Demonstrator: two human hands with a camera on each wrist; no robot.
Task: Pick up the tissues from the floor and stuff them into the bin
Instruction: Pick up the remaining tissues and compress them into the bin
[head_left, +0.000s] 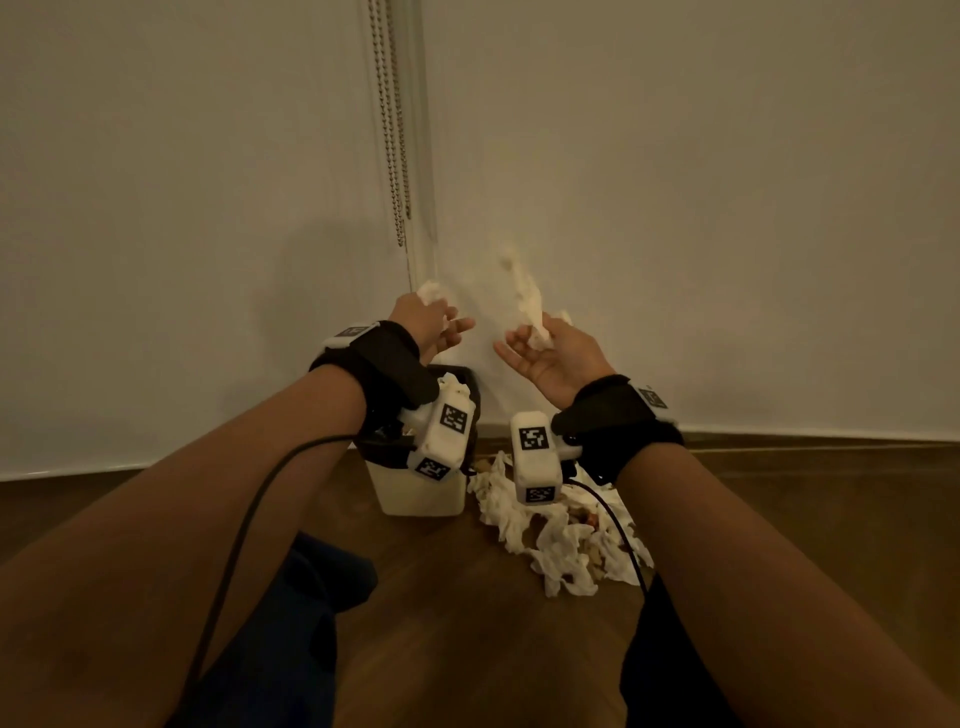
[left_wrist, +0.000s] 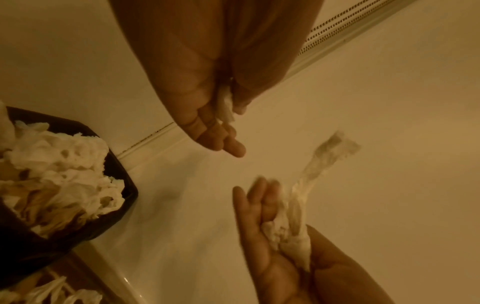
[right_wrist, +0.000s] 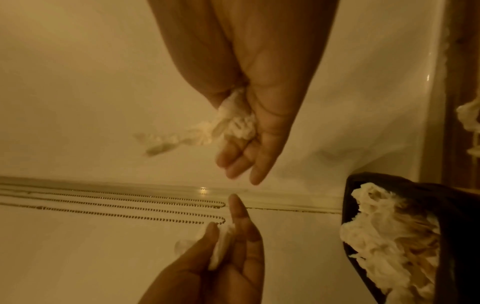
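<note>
Both hands are raised in front of the wall, above and behind the bin (head_left: 421, 493). My left hand (head_left: 441, 325) pinches a small crumpled tissue wad (head_left: 431, 292) between thumb and fingers; the left wrist view shows that tissue wad (left_wrist: 226, 109) in the same hand (left_wrist: 207, 115). My right hand (head_left: 530, 348), palm up, grips a long twisted tissue strip (head_left: 524, 296) that sticks upward. The bin's dark liner rim (left_wrist: 124, 181) surrounds a heap of stuffed tissues (left_wrist: 59, 164). A pile of loose tissues (head_left: 561, 540) lies on the wood floor to the right of the bin.
A bead chain cord (head_left: 395, 130) hangs down the wall just above my left hand. A pale skirting strip (head_left: 779, 434) runs along the floor edge. Blue cloth (head_left: 311, 597) lies at the lower left, and black wrist cables (head_left: 249, 519) trail down.
</note>
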